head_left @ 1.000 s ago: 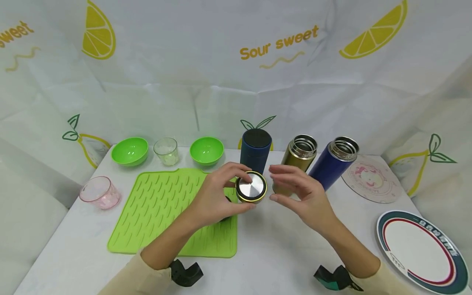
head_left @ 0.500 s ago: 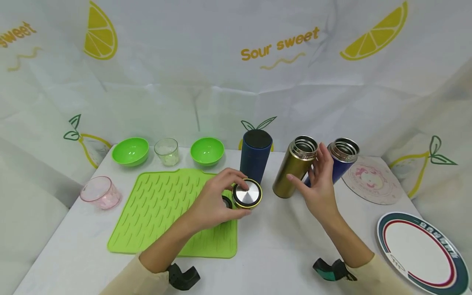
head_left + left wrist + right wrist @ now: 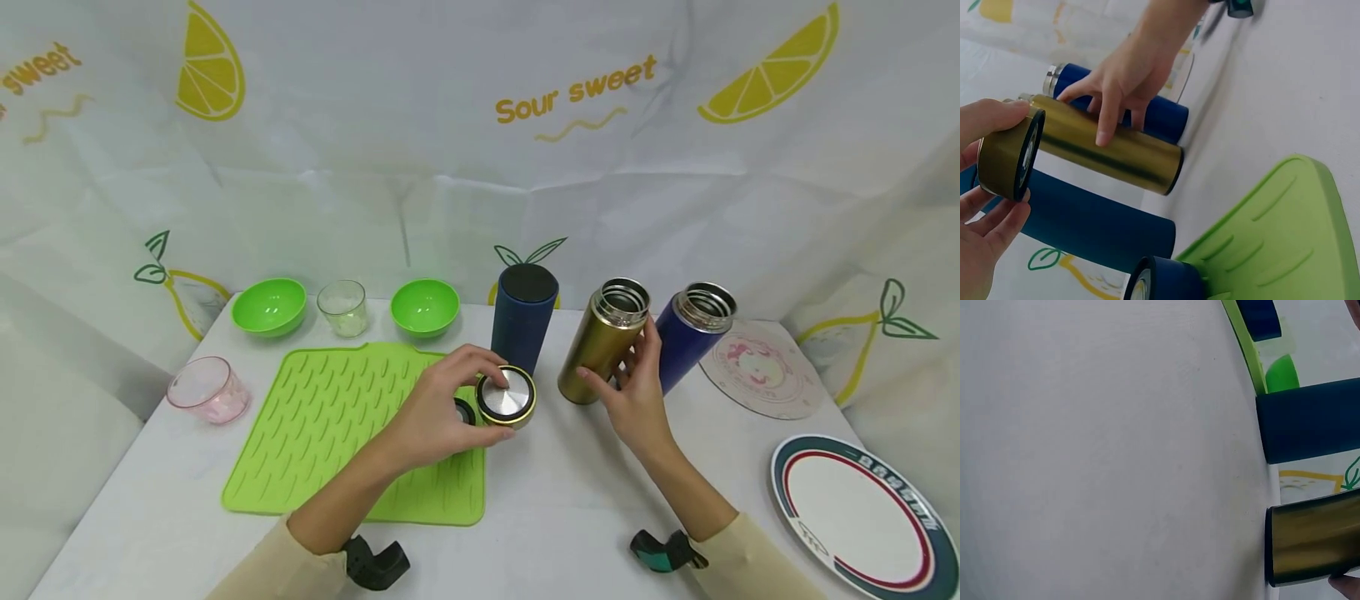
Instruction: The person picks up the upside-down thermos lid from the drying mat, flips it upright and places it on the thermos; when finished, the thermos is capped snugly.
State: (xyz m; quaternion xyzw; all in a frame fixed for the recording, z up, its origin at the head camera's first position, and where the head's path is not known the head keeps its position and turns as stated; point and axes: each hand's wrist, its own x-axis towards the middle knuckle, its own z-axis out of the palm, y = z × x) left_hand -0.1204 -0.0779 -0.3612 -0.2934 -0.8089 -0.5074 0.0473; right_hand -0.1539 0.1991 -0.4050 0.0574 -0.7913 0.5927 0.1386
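Note:
My left hand point(image 3: 435, 408) holds a gold lid point(image 3: 507, 396) with a steel disc on one face, thumb and fingers at its rim; it hovers over the right edge of the green drying mat point(image 3: 315, 442). My right hand point(image 3: 637, 396) grips an uncapped gold thermos bottle point(image 3: 600, 342) that stands upright, thumb on its near side and fingers behind. Just right of it stands a blue thermos bottle point(image 3: 686, 342), also without a lid, its steel neck showing. A blue lid point(image 3: 1175, 278) rests on the mat, mostly hidden behind my left hand in the head view.
A dark blue cylinder point(image 3: 522, 321) with a black top stands left of the gold bottle. Green bowls point(image 3: 270, 308) and a clear glass point(image 3: 343, 308) line the back. A pink glass point(image 3: 208, 390) is at the left. A round pink mat point(image 3: 761, 371) and white plate point(image 3: 855, 508) lie right.
My right hand has moved from beside the lid, right and back, onto the gold bottle. My left hand has lowered slightly with the lid still held.

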